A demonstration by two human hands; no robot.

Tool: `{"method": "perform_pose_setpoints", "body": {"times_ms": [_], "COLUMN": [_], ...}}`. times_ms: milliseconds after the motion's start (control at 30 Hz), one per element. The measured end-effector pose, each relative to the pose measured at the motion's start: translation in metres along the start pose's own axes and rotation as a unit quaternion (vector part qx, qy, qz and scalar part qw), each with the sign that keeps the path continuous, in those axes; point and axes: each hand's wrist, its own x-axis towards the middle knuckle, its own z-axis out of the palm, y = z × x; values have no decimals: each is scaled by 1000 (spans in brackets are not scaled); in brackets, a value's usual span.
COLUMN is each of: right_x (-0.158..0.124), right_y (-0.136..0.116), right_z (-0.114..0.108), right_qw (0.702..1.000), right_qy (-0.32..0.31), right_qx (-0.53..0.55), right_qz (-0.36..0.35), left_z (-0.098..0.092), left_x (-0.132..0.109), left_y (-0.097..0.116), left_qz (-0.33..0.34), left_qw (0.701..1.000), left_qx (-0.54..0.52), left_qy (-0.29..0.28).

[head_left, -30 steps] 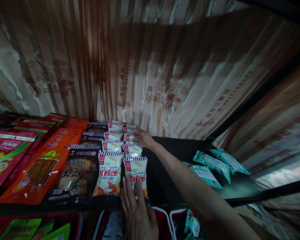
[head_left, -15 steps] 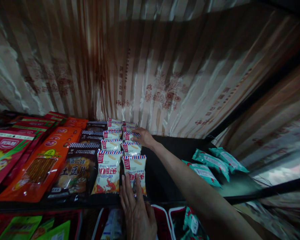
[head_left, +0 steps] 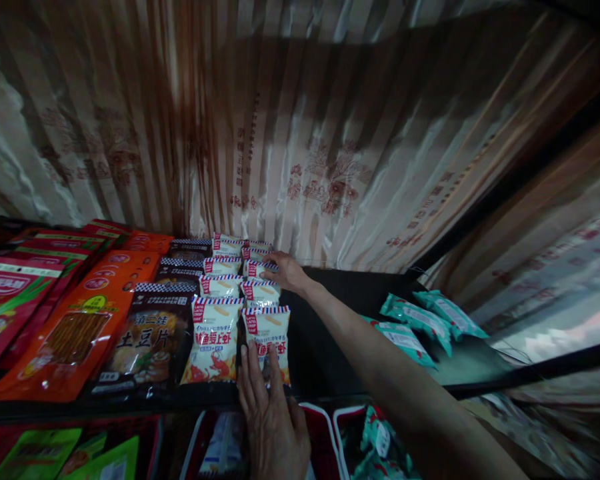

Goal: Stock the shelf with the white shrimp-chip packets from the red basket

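Two columns of small white snack bags stand on a black shelf (head_left: 325,347). My left hand (head_left: 273,413) has its fingers spread over the lower front of the right front bag (head_left: 266,327), beside the left front bag (head_left: 215,333). Farther back, my right hand (head_left: 283,270) reaches across from the right, its fingers at the right edge of a rear white bag (head_left: 253,269). Its thumb and fingers are bent around that bag's edge, and the grip is partly hidden.
Dark bags (head_left: 150,333), orange bags (head_left: 75,333) and red bags (head_left: 10,293) line the left. Teal packets (head_left: 415,315) lie at the right. Below are baskets (head_left: 325,433) with packets. A striped curtain (head_left: 300,133) hangs behind, and a dark bar (head_left: 510,167) slants at right.
The view has shifted slightly, so the shelf goods appear a little farther left and higher. Both hands keep nearly the same places against the white bags.
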Motion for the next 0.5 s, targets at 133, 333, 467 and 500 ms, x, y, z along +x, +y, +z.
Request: {"method": "perform_pose_setpoints", "body": {"times_ms": [133,333,467,500], "right_x": [-4,-11,-26,-36], "right_y": [-6,-20,-72,-90], "right_z": [-3,-13,-43,-55], "right_qw": [1000,997,976,964], "right_qy": [15,65,201,238], "right_qx": [7,27,80,119], "right_qz": [0,-5,14,11], "left_z": [-3,-2,-2,-8], "left_x": [0,0,2,3], "left_y": [0,-2,1,5], "left_qz": [4,-1,-7,-11], "left_qw": [1000,1000,1000,1000], "left_qx": [-3,-8,-11,-14], "left_qy": [-4,-3,-4,-6]}}
